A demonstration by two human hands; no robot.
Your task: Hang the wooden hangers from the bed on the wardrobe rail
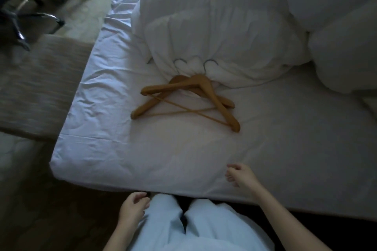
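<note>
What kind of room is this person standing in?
Most likely a bedroom, perhaps in a hotel. A bed with a white sheet fills the view, a bunched white duvet is piled on it, and two wooden hangers lie on the sheet. A chair base stands on the floor beside it.

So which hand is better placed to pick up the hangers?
Probably the right hand: it is already out over the bed sheet, empty, fingers loosely open. The left hand hangs by the leg, off the bed. The wooden hangers lie ahead, overlapping.
</note>
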